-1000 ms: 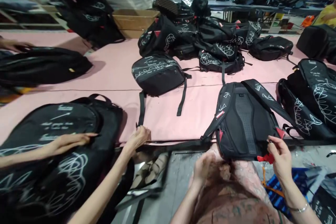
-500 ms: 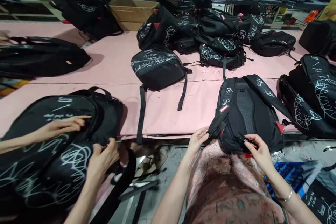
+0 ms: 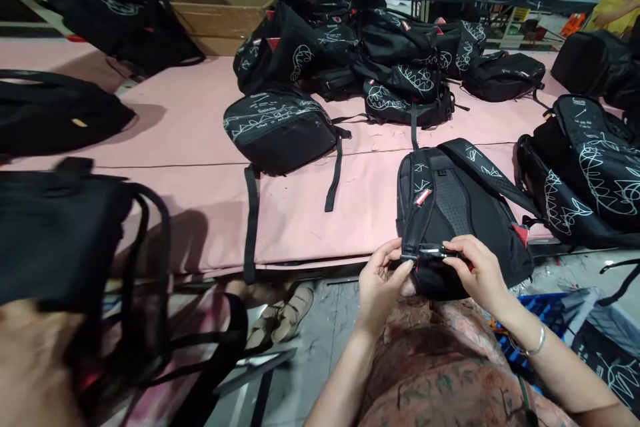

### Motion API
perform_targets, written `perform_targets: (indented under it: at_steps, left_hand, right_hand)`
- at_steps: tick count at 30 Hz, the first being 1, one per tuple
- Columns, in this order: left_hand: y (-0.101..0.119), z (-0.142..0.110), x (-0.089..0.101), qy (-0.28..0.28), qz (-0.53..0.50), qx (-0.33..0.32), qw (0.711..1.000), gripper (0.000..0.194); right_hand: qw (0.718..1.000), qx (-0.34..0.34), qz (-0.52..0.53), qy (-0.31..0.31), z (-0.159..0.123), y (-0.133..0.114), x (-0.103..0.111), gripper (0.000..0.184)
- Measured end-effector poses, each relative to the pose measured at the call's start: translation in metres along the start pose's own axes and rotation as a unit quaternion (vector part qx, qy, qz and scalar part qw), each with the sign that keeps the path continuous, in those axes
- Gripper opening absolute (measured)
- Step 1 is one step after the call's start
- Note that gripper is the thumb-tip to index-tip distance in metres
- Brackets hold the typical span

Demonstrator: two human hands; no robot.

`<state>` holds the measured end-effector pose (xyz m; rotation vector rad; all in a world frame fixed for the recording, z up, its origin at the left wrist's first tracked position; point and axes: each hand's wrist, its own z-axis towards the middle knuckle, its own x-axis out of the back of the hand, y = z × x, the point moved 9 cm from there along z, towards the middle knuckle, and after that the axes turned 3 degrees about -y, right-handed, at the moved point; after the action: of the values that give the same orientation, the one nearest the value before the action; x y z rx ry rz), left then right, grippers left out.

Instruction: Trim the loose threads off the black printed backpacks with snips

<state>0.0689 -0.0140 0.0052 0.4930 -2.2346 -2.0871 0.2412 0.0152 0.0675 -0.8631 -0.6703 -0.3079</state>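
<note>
A black backpack lies on its front at the table edge, back panel up, its lower end over my lap. My left hand is closed, pinching the lower end of its left shoulder strap. In my right hand is a pair of small snips, with metal blades and a dark handle showing red. The blades point left, close to the strap end at my left fingertips. I cannot tell whether they touch it. A white-and-red tag sits on the strap.
The pink table bears a pile of black backpacks. Another backpack lies ahead with straps hanging; a patterned one stands right. At left, a co-worker's blurred hand is by a dark bag. A blue crate stands low right.
My right hand has brought the snips left, close to my left hand. My left hand now pinches the strap end. The co-worker's backpack has been turned and shifted left.
</note>
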Motion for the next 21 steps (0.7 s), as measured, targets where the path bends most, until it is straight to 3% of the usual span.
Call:
perform_targets:
  at_steps: [13,21]
  left_hand:
    - [0.000,0.000,-0.009,-0.017,0.080,0.006,0.997,0.041]
    - [0.006,0.002,-0.011,-0.035,0.097,-0.001,0.995,0.040]
  right_hand:
    - [0.987,0.091,-0.114,-0.073,0.013,-0.017,0.005,0.013]
    - [0.985,0.123,-0.084,-0.082,0.015,-0.015,0.005,0.011]
